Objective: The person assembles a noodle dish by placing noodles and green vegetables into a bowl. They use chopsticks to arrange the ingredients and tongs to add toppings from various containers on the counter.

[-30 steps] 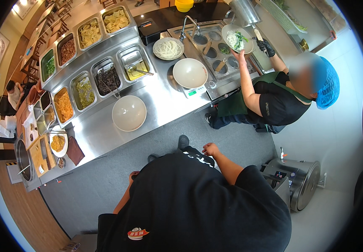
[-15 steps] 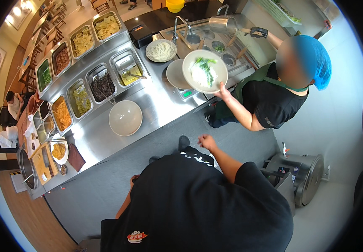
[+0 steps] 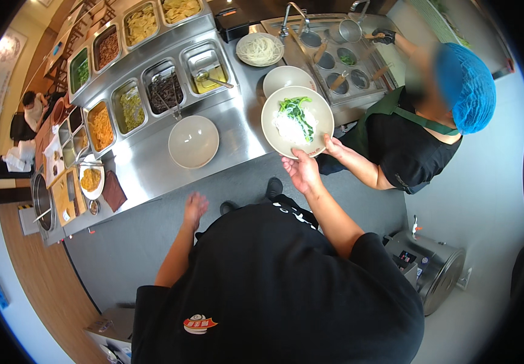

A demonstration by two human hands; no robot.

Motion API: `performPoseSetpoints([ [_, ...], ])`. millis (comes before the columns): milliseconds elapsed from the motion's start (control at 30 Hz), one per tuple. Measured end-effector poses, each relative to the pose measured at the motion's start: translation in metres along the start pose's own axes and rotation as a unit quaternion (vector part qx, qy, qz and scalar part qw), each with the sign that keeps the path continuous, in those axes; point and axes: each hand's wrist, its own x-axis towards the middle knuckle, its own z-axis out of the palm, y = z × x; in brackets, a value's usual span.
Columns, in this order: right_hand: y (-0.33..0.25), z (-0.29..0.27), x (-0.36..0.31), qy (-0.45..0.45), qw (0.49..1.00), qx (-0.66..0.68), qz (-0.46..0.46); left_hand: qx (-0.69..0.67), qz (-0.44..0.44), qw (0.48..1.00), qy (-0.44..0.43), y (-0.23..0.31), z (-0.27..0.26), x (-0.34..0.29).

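My right hand (image 3: pixel 303 173) grips the near rim of a cream bowl (image 3: pixel 269 118), thumb over the edge and fingers beneath. In the bowl are white noodles (image 3: pixel 288 130) and green leafy vegetables (image 3: pixel 301 115). A co-worker's bare hand (image 3: pixel 333 147) also holds the rim, just right of mine. My left hand (image 3: pixel 195 209) is raised in front of the counter, open, with nothing in it. Left of the held bowl, an empty cream bowl (image 3: pixel 194 142) rests on the steel counter. Another pale bowl (image 3: pixel 280 77) stands behind the held one.
Steel food pans (image 3: pixel 163 88) line the counter's far side. A plate of white noodles (image 3: pixel 260 50) sits beside the noodle boiler (image 3: pixel 350 67). The co-worker (image 3: pixel 419 130) stands at right, a black-gloved hand (image 3: pixel 384 36) on a strainer handle. A steel drum (image 3: pixel 435 267) stands behind at right.
My right hand has reached forward and taken hold of the bowl's rim. The co-worker has brought the bowl down toward me. My left hand has come up into view.
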Motion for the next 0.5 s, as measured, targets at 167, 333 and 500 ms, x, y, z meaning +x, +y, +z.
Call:
performPoseSetpoints([
  [167,-0.008,-0.003,-0.026,-0.067,0.995,-0.075,0.02,-0.094,0.057,0.993,0.044,0.083,0.043,0.023],
  [333,-0.018,-0.017,-0.036,-0.106,0.97,-0.216,0.033,-0.151,0.019,0.986,0.067,0.101,0.063,0.061],
  [500,-0.022,-0.042,-0.036,-0.138,0.949,-0.267,0.099,-0.125,0.026,0.991,0.049,0.099,0.093,0.077],
])
